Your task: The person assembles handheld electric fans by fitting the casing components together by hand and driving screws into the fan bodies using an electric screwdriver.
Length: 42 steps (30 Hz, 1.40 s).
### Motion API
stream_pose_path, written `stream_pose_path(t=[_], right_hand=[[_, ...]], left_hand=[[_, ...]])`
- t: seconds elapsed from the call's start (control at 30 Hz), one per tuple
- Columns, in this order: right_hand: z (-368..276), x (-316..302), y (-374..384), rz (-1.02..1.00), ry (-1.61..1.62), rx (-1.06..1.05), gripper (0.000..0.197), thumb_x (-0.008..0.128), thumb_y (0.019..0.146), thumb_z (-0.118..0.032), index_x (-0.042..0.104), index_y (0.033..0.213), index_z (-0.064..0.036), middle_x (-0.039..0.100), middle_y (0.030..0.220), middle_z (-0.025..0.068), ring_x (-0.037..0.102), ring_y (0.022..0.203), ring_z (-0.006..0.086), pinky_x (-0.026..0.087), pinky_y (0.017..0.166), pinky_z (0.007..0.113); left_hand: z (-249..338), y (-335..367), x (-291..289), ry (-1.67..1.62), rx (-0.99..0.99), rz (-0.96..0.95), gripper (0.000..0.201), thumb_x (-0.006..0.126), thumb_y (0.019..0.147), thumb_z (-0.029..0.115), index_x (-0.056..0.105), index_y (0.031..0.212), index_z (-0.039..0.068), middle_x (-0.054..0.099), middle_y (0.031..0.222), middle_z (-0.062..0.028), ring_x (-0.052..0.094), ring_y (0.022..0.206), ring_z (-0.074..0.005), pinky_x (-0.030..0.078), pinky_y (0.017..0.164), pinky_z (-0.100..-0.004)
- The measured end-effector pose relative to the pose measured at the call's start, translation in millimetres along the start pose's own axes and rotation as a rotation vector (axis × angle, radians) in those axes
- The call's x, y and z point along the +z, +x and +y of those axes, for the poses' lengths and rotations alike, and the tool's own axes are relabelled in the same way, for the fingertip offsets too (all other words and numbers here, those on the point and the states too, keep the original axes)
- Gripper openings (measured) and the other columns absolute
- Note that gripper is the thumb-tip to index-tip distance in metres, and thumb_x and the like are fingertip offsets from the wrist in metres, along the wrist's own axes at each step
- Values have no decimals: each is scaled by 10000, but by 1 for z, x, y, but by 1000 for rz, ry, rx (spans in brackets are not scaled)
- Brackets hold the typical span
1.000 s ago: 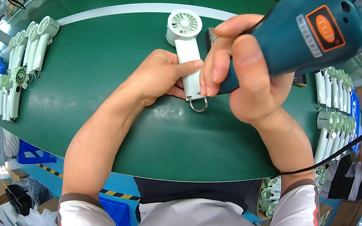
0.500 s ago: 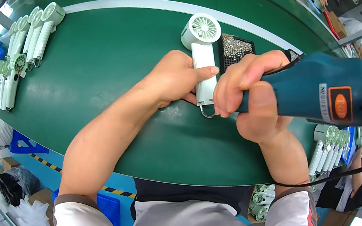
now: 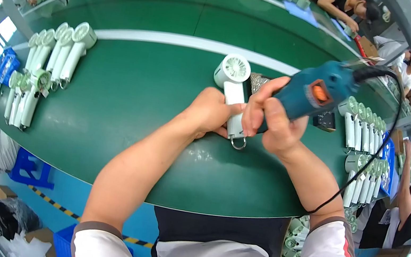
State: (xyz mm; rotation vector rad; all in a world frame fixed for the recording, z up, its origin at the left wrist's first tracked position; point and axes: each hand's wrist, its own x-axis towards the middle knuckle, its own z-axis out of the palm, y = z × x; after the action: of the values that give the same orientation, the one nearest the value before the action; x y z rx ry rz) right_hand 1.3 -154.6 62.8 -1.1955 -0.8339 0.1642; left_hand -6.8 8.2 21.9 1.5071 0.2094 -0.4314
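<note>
A white handheld fan (image 3: 233,94) lies on the green work table, its round grille head at the far end and a metal loop at the near end. My left hand (image 3: 210,112) grips the fan's handle from the left, thumb across it. In my closed right hand (image 3: 277,122) is a teal electric screwdriver (image 3: 312,91), tilted with its cable end up to the right. Its front end points toward the near part of the handle; the fingers hide the tip, so contact cannot be made out. Just behind that hand, a black tray (image 3: 258,81) of small metal screws is partly covered.
More handheld fans (image 3: 71,53) stand in groups on the left, and others (image 3: 360,126) on the right. The screwdriver's black cable (image 3: 366,167) loops down past my right arm. A small black box (image 3: 324,120) lies right of the tray. Co-workers (image 3: 345,8) sit around.
The view has tilted, showing more of the far side. The screwdriver has swung from nearly level to more upright, its rear end higher. My left hand still grips the fan.
</note>
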Motion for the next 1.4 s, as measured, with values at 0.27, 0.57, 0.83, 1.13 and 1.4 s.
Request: stream_pose_path(t=[0.27,0.57,0.83,1.13,1.4], right_hand=[[-46,-19,-3,17,-143,-372,507,598,996,-449,589,1170,27,624,732,126,672,655,277,615,643,464],[-77,-123,-56,-335,-1406,-299,524,910,742,-101,665,1198,-28,723,1147,187,735,978,363,613,789,401],[-45,-151,-77,-586,-1674,-81,618,808,665,-25,625,1255,-16,556,1458,178,629,1187,352,562,975,423],[-24,-161,-58,-636,-1715,-150,450,619,843,-38,612,1292,-14,546,1462,164,635,1173,326,578,949,403],[-19,-170,-56,-661,-1695,-90,567,609,844,1,537,1406,-2,480,1533,207,608,1261,385,572,983,428]], left_hand=[[-8,-3,0,-40,37,29,329,693,984,229,705,1066,-90,751,910,-166,752,767,-242,638,638,-351],[-4,-15,1,268,416,389,363,796,860,289,748,845,-70,728,706,-137,726,675,-187,560,579,-356],[-13,-7,1,439,714,633,304,744,879,292,697,911,-7,709,823,-195,697,745,-386,548,686,-488],[-6,-10,1,310,980,839,279,816,793,186,695,939,-18,718,861,-146,721,745,-303,580,671,-408],[-10,-3,-7,337,843,822,325,836,790,184,696,992,-30,739,853,-125,721,723,-200,576,687,-334]])
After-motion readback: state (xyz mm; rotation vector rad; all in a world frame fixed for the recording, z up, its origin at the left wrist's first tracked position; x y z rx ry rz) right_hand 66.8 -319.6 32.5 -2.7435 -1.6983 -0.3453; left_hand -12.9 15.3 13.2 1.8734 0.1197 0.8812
